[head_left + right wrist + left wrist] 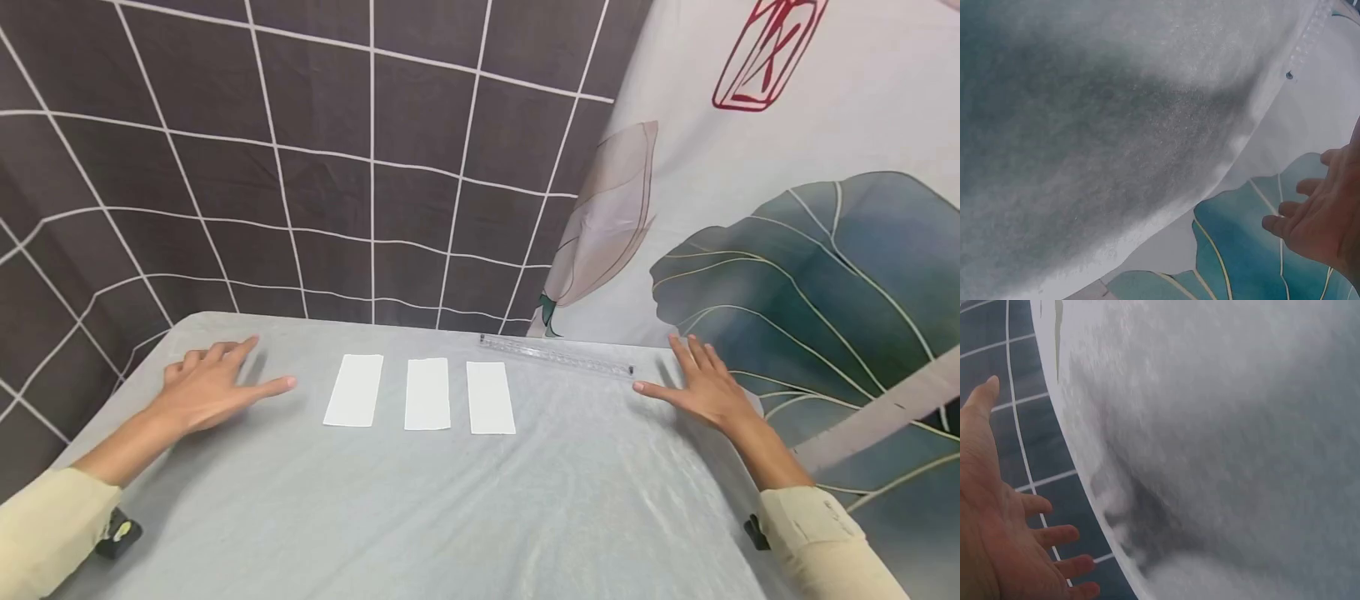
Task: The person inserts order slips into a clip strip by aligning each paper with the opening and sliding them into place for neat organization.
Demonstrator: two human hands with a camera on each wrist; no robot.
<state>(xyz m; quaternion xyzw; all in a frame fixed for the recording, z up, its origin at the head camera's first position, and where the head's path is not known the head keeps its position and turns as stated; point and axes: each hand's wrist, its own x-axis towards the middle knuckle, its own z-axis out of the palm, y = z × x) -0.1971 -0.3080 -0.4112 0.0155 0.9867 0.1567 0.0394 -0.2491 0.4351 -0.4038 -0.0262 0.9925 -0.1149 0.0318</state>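
Note:
My left hand (210, 385) hovers over the table's left side, fingers spread and holding nothing. On the right side my right hand (707, 387) is likewise spread, with nothing in it. Between them, three white rectangular cards lie in a row: a left card (354, 390), a middle card (427, 394) and a right card (491, 397). A clear slender tube (557, 354) with dark ends lies along the back edge, its right end close to my right thumb but apart from it. Both wrist views show the palms and extended fingers.
A pale grey cloth covers the table (450, 517). Behind it hangs a dark curtain (322, 192) with white grid lines. At the right is a white curtain (675, 158) with large leaf prints. Dark wrist devices sit under both sleeves.

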